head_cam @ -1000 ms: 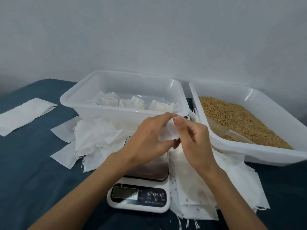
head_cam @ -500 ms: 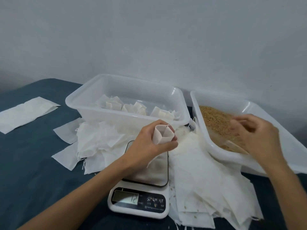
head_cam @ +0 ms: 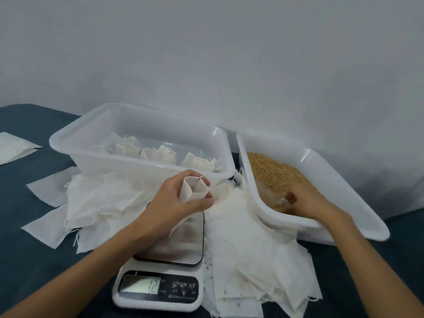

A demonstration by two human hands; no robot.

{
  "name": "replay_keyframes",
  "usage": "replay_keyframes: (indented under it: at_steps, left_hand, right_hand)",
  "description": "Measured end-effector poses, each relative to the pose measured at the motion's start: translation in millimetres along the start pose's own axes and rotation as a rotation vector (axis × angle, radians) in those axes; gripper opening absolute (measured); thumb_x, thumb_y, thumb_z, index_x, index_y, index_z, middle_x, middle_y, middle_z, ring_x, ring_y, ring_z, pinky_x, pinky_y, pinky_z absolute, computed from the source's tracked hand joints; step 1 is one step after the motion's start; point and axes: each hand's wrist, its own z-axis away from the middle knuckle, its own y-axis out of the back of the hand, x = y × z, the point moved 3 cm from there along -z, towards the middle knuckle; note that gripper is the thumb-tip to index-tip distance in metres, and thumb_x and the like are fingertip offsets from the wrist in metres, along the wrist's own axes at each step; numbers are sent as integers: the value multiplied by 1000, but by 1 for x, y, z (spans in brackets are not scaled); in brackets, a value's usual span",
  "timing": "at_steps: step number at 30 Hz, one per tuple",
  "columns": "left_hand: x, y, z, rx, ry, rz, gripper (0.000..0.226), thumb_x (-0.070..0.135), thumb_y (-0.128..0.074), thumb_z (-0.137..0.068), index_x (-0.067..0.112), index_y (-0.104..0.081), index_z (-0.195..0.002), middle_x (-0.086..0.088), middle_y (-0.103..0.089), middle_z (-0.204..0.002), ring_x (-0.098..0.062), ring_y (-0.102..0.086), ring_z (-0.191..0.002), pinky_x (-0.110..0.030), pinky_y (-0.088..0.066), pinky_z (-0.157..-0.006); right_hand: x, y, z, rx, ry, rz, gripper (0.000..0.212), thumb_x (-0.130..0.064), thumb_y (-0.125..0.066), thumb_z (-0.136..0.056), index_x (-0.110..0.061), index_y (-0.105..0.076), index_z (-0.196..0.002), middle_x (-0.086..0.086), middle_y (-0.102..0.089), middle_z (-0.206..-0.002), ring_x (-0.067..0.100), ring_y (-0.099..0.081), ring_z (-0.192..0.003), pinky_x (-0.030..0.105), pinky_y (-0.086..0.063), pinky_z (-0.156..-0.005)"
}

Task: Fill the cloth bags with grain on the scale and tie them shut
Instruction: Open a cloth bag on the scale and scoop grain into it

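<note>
Already several filled, tied bags (head_cam: 160, 154) lie in the clear left tub (head_cam: 75, 143), so part of the batch looks done. Much remains: loose heaps of empty cloth bags (head_cam: 247, 244) spread around the scale (head_cam: 160, 271) on both sides, over the dark blue tabletop (head_cam: 27, 260).

One bag is in work. The left hand (head_cam: 174, 203) holds an open cloth bag (head_cam: 193, 188) above the scale's steel platform, thumb and fingers curled round it so that its mouth gapes upward. It appears empty, though its inside is not clear to see. The scale's display reads what looks like 12; whether the bag's lower end rests on the platform is hidden by the hand.

The right hand (head_cam: 307, 201) is down in the right tub (head_cam: 344, 187) among the grain (head_cam: 273, 173), at a clear plastic scoop (head_cam: 273, 197) lying in it. Its fingers are blurred, so I cannot tell whether they have closed on the scoop's handle or merely touch it.

By my reckoning this bag stands at the very start of its cycle: scooping, pouring to weight and tying the drawstring are all yet to come, and the same again for the many flat bags waiting.
</note>
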Motion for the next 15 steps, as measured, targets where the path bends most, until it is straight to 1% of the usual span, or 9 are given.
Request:
replay_keyframes:
  at_steps: [2,4,5,8,10,12,13,15]
  left_hand:
    - [1,0,0,-12,-1,1,33,19,-82,-77,9,-67,-104,-18,-73,-97,-23,-66,-91,-41,-50,-87]
    - [1,-1,1,-21,2,-6,33,19,-81,-77,9,-66,-105,-17,-73,-97,-23,-66,-91,-41,-50,-87]
    - [0,-1,1,-22,5,-12,33,19,-81,-77,9,-66,-105,-16,-74,-97,-22,-66,-91,-40,-50,-86]
    - [-3,-1,0,-15,17,-28,32,21,-81,-77,12,-66,-104,-14,-75,-97,-18,-66,-89,-38,-51,-83]
    - [-5,-1,-1,-10,19,-42,31,22,-81,-77,14,-67,-103,-11,-75,-95,-16,-66,-87,-37,-51,-81]
    - [-7,0,-2,-9,19,-56,30,22,-82,-77,15,-67,-102,-9,-75,-94,-15,-66,-85,-36,-52,-80]
    - [-9,1,-3,-9,19,-65,30,23,-82,-77,16,-67,-102,-8,-76,-93,-14,-67,-85,-36,-52,-80]
    - [-11,2,-3,-9,17,-87,29,24,-82,-78,17,-68,-103,-6,-76,-92,-14,-67,-86,-35,-53,-80]
  right_hand:
    - [5,3,-1,64,-10,-3,20,-35,-81,-81,-28,-63,-84,-7,-66,-86,10,-59,-76,27,-42,-60]
    - [10,9,-5,169,-38,21,17,-30,-78,-85,-23,-67,-95,-2,-67,-97,15,-60,-84,33,-50,-69]
    - [12,13,-8,217,-64,24,18,-27,-78,-86,-20,-67,-98,1,-67,-100,18,-59,-87,35,-50,-73]
    - [18,24,-17,342,-130,62,19,-19,-77,-86,-14,-64,-100,7,-64,-103,26,-59,-93,36,-49,-74]
    - [23,31,-24,420,-181,161,18,-12,-74,-86,-13,-63,-101,10,-61,-103,30,-60,-93,35,-46,-73]
    - [25,36,-28,486,-220,259,15,-8,-67,-88,-13,-65,-103,11,-60,-101,32,-60,-93,37,-43,-76]
    - [25,37,-30,495,-237,304,16,-6,-64,-89,-14,-66,-103,11,-59,-100,33,-59,-95,38,-42,-81]
    - [22,36,-35,460,-261,395,23,-2,-59,-88,-17,-68,-104,9,-60,-101,31,-58,-100,39,-40,-88]
